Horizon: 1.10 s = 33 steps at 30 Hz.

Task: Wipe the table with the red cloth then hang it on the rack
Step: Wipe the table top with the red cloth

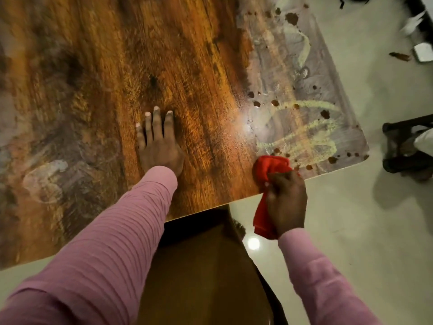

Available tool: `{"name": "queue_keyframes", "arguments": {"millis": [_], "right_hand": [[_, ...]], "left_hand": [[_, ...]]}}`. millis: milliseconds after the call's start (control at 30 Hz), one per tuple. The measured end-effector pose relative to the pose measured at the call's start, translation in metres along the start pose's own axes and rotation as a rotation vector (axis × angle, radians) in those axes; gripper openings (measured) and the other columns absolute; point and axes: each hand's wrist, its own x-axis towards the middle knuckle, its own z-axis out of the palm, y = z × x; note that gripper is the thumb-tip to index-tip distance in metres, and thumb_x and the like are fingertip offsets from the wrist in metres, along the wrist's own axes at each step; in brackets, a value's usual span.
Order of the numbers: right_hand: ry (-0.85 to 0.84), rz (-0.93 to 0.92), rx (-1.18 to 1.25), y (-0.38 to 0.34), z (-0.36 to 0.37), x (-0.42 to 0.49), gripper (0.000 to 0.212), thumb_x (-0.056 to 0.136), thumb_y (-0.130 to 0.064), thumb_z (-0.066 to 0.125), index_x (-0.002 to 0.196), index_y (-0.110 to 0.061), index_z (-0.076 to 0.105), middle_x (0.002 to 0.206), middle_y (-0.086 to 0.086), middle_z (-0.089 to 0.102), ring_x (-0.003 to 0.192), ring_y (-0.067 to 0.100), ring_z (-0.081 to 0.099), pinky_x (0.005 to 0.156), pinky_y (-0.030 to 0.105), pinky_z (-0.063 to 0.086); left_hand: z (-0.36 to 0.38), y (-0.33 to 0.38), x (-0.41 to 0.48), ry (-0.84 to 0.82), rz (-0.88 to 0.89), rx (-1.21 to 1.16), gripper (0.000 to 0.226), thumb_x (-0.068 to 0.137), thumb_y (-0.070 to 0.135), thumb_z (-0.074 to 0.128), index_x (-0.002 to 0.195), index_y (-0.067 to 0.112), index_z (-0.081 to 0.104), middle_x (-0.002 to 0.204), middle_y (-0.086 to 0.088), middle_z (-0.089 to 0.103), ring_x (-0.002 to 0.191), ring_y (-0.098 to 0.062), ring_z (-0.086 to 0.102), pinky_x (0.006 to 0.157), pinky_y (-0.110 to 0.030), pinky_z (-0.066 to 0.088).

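Bench (192, 57) of brown wood grain is spread across the view, its right end covered by pale smears (293, 127) and dark spots (325, 114). The left hand (160, 148) is laid flat on it, fingers straight. The right hand (287, 202) is curled round the red cloth (269, 167), which is bunched at the near edge beside the smears, one end hanging off.

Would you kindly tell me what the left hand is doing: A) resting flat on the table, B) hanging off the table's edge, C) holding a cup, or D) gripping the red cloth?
A: the left hand lies with straight fingers on the table, while the right hand grips the cloth.
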Motion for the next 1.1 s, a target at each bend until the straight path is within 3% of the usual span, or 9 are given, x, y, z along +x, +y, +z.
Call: {"name": "queue_keyframes", "arguments": {"millis": [100,267,400,533,700,767,967,1033,1100], "right_hand": [[0.043,0.03,0.027,-0.024,0.014,-0.01,0.031,0.079,-0.004,0.06,0.105,-0.016,0.071,0.114,0.005,0.058,0.106,0.031,0.051,0.09,0.034,0.042],[-0.182,-0.474,0.013,-0.019,0.01,-0.024,0.032,0.075,-0.013,0.062,0.106,-0.017,0.069,0.112,0.004,0.061,0.1,0.031,0.053,0.074,0.037,0.051],[-0.022,-0.168,-0.073,0.05,-0.021,0.038,0.029,0.076,-0.002,0.066,0.103,-0.011,0.072,0.113,0.012,0.061,0.106,0.038,0.051,0.086,0.039,0.045],[0.082,0.024,-0.017,0.06,-0.028,0.06,0.028,0.073,0.0,0.064,0.098,-0.006,0.073,0.105,0.019,0.062,0.097,0.041,0.053,0.081,0.036,0.043],[-0.134,-0.346,0.067,0.022,-0.01,0.001,0.031,0.078,-0.019,0.055,0.105,-0.015,0.07,0.109,0.007,0.061,0.1,0.033,0.056,0.074,0.04,0.053],[-0.166,-0.446,0.065,0.037,-0.02,0.02,0.028,0.077,-0.015,0.064,0.103,-0.015,0.071,0.108,0.007,0.063,0.101,0.033,0.056,0.074,0.039,0.054],[0.007,-0.025,0.045,0.068,-0.039,0.123,0.024,0.078,-0.009,0.061,0.098,-0.013,0.074,0.111,0.013,0.06,0.103,0.038,0.051,0.085,0.034,0.042],[0.02,-0.02,0.066,0.042,-0.028,0.113,0.022,0.077,-0.01,0.066,0.096,-0.015,0.074,0.11,0.01,0.059,0.104,0.037,0.051,0.086,0.036,0.042],[-0.021,-0.189,0.101,0.018,-0.018,0.087,0.024,0.071,-0.009,0.073,0.094,-0.016,0.073,0.105,0.006,0.061,0.1,0.032,0.053,0.084,0.036,0.045]], "left_hand": [[0.001,0.019,-0.002,0.011,-0.016,0.004,0.064,0.09,0.013,0.041,0.15,0.02,0.019,0.161,-0.007,0.011,0.148,-0.027,0.004,0.118,-0.046,-0.002],[0.008,0.086,-0.006,0.043,-0.018,-0.098,0.06,0.09,0.016,0.035,0.149,0.019,0.024,0.16,-0.006,0.016,0.147,-0.026,0.007,0.118,-0.046,0.0],[0.023,0.105,-0.007,0.042,-0.151,-0.155,0.054,0.095,0.018,0.033,0.149,0.02,0.024,0.16,-0.007,0.014,0.148,-0.025,0.004,0.119,-0.043,-0.002],[0.032,0.107,-0.008,0.052,-0.167,-0.069,0.053,0.098,0.022,0.029,0.15,0.018,0.021,0.16,-0.008,0.012,0.148,-0.025,0.003,0.119,-0.04,-0.004],[0.035,0.109,-0.006,0.041,-0.179,-0.024,0.055,0.097,0.025,0.028,0.15,0.018,0.021,0.16,-0.009,0.013,0.148,-0.027,0.005,0.119,-0.042,-0.002],[0.037,0.107,-0.007,0.031,-0.192,-0.004,0.055,0.097,0.028,0.025,0.151,0.019,0.019,0.16,-0.009,0.012,0.148,-0.027,0.004,0.119,-0.043,-0.001],[0.041,0.108,-0.005,0.017,-0.196,0.062,0.061,0.096,0.048,0.019,0.15,0.021,0.019,0.16,-0.009,0.013,0.147,-0.026,0.005,0.118,-0.043,-0.005],[0.041,0.106,-0.004,0.0,-0.203,0.08,0.062,0.095,0.051,0.02,0.15,0.022,0.02,0.16,-0.009,0.014,0.147,-0.027,0.005,0.118,-0.044,-0.005],[0.041,0.107,-0.004,-0.015,-0.203,0.109,0.062,0.095,0.052,0.021,0.15,0.024,0.02,0.16,-0.008,0.013,0.147,-0.026,0.005,0.118,-0.044,-0.006]]}}
